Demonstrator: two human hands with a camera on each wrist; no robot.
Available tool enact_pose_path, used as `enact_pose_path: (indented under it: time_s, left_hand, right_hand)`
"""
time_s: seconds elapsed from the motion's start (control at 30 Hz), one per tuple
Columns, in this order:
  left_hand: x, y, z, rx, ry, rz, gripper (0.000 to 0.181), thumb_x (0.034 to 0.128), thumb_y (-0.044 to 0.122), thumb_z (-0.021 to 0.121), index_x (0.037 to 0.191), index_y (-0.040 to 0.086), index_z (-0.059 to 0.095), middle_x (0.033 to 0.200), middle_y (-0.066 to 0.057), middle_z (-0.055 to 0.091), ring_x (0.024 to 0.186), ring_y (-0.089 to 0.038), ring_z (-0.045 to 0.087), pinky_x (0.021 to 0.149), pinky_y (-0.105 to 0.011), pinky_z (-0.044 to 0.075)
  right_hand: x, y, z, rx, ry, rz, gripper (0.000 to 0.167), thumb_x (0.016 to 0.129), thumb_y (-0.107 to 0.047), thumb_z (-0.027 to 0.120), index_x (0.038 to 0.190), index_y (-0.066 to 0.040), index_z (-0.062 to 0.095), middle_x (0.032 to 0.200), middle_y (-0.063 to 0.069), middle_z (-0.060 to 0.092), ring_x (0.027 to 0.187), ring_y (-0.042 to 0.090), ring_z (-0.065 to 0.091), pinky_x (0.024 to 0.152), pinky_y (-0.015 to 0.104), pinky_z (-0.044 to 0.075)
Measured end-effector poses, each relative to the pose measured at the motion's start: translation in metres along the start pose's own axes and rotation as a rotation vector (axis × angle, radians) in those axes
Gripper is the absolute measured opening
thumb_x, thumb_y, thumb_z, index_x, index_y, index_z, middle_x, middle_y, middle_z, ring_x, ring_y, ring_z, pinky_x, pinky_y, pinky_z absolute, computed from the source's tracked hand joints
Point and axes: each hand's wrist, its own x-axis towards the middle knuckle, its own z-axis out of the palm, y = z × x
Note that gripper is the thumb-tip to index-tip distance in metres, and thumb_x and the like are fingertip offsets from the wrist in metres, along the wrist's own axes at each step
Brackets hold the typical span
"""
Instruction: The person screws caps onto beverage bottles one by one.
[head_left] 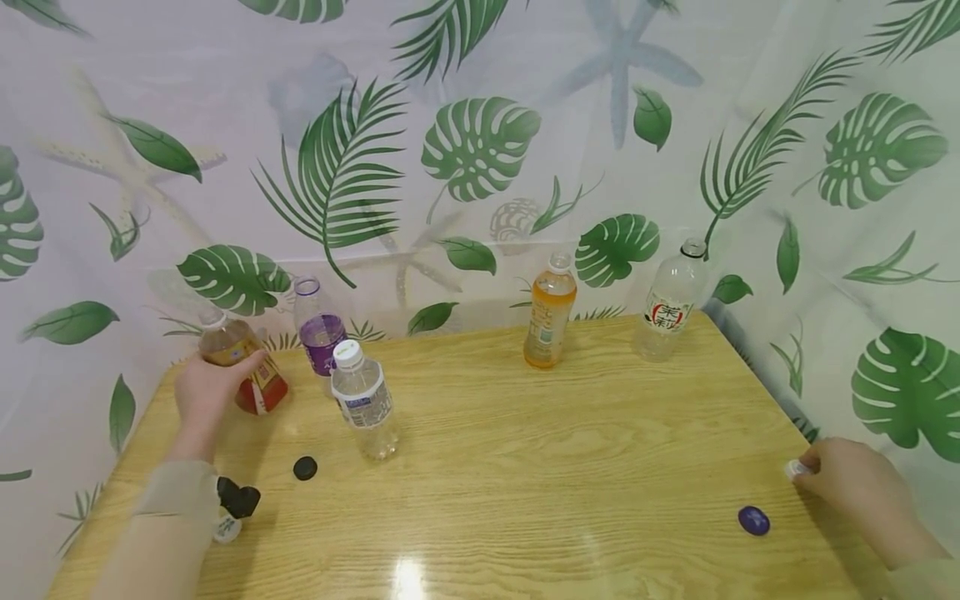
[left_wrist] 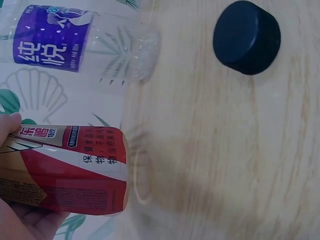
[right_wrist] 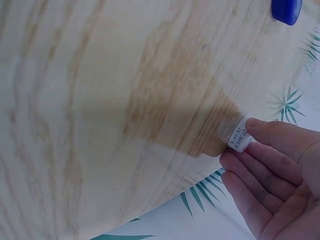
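Observation:
At the table's far left, my left hand [head_left: 206, 387] grips a bottle with a red and yellow label [head_left: 258, 379]. In the left wrist view, the lower part of this red-labelled bottle [left_wrist: 75, 170] shows, with the thumb and fingers around its body. A bottle with a purple label [head_left: 322, 337] stands just right of it. By the right edge of the table, my right hand [head_left: 858, 487] pinches a small white bottle cap [head_left: 797, 470]. Print shows on the side of this white cap [right_wrist: 240, 135] in the right wrist view, held between thumb and fingers.
A clear bottle with a white cap [head_left: 363, 404] stands front of the purple-labelled one. Farther right are an orange-labelled bottle [head_left: 551, 312] and a clear bottle [head_left: 670, 304]. A black cap [head_left: 305, 468], a white cap [head_left: 227, 528] and a purple cap [head_left: 753, 521] lie on the table.

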Motion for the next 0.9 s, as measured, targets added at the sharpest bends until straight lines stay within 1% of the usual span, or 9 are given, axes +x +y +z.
enact_pose_path:
  time_s: [0.1,0.23,0.3,0.43,0.5,0.63,0.77,0.83,0.9]
  left_hand:
    - [-0.001,0.006,-0.006,0.022,-0.007,0.006,0.086,0.0942,0.053,0.074,0.147,-0.010,0.049,0.146,-0.035,0.058,0.133,-0.050,0.058,0.114,-0.061,0.049]
    - [-0.004,0.015,-0.015,0.024,-0.020,0.008,0.089,0.0944,0.056,0.073,0.150,-0.009,0.047,0.148,-0.035,0.057,0.133,-0.049,0.059,0.112,-0.061,0.051]
    - [-0.006,0.020,-0.019,0.025,-0.007,0.021,0.090,0.0938,0.057,0.074,0.149,-0.009,0.049,0.147,-0.034,0.058,0.132,-0.049,0.060,0.110,-0.060,0.053]
    - [-0.013,0.034,-0.029,0.050,0.027,0.054,0.088,0.0932,0.058,0.074,0.144,-0.011,0.052,0.141,-0.034,0.062,0.124,-0.047,0.064,0.098,-0.053,0.058]
    - [-0.016,0.041,-0.035,0.057,0.028,0.066,0.088,0.0939,0.058,0.073,0.144,-0.012,0.052,0.141,-0.035,0.062,0.124,-0.047,0.064,0.096,-0.052,0.059]
    - [-0.022,0.057,-0.047,0.059,0.005,0.099,0.088,0.0953,0.059,0.070,0.146,-0.010,0.051,0.143,-0.034,0.061,0.128,-0.047,0.063,0.097,-0.051,0.058]
    - [-0.025,0.074,-0.059,0.088,0.000,0.148,0.087,0.0956,0.061,0.069,0.145,-0.009,0.053,0.141,-0.034,0.063,0.126,-0.047,0.063,0.083,-0.038,0.054]
    - [-0.027,0.083,-0.064,0.095,-0.001,0.169,0.087,0.0954,0.062,0.068,0.144,-0.009,0.054,0.140,-0.033,0.063,0.124,-0.047,0.063,0.078,-0.034,0.052]
    - [-0.030,0.092,-0.068,0.094,-0.003,0.190,0.087,0.0948,0.063,0.068,0.144,-0.007,0.054,0.140,-0.033,0.063,0.124,-0.047,0.063,0.078,-0.033,0.051]
  right_hand:
    - [-0.001,-0.001,0.000,-0.002,-0.007,0.002,0.035,0.093,-0.022,0.079,0.103,0.011,0.074,0.102,0.030,0.075,0.094,0.053,0.069,0.081,0.063,0.056]
    - [0.000,0.000,0.001,-0.011,-0.006,-0.002,0.036,0.092,-0.022,0.079,0.104,0.012,0.073,0.103,0.030,0.075,0.094,0.052,0.069,0.081,0.063,0.056]
    - [0.000,0.001,0.002,-0.015,0.001,-0.005,0.035,0.092,-0.021,0.079,0.103,0.012,0.073,0.102,0.030,0.075,0.093,0.052,0.069,0.081,0.062,0.056]
    - [0.000,0.001,0.002,-0.020,0.011,-0.014,0.034,0.092,-0.020,0.079,0.102,0.011,0.073,0.100,0.029,0.075,0.092,0.052,0.069,0.080,0.062,0.056]
    - [0.000,0.000,0.002,-0.020,0.017,-0.021,0.032,0.092,-0.020,0.078,0.101,0.011,0.074,0.100,0.029,0.075,0.091,0.051,0.070,0.079,0.062,0.056]
    - [-0.001,-0.001,0.002,-0.014,0.015,-0.024,0.030,0.091,-0.019,0.078,0.098,0.010,0.075,0.097,0.027,0.076,0.088,0.048,0.071,0.078,0.062,0.057]
    - [0.000,0.000,0.002,-0.008,0.019,-0.023,0.030,0.090,-0.019,0.078,0.096,0.010,0.075,0.095,0.026,0.076,0.085,0.044,0.071,0.077,0.061,0.057]
    - [0.001,0.001,0.002,-0.006,0.024,-0.019,0.030,0.088,-0.019,0.078,0.097,0.009,0.075,0.096,0.027,0.076,0.085,0.044,0.071,0.076,0.061,0.057]
    - [0.003,0.002,0.003,-0.007,0.025,-0.013,0.030,0.086,-0.019,0.078,0.097,0.009,0.076,0.097,0.027,0.076,0.086,0.046,0.071,0.076,0.061,0.057]
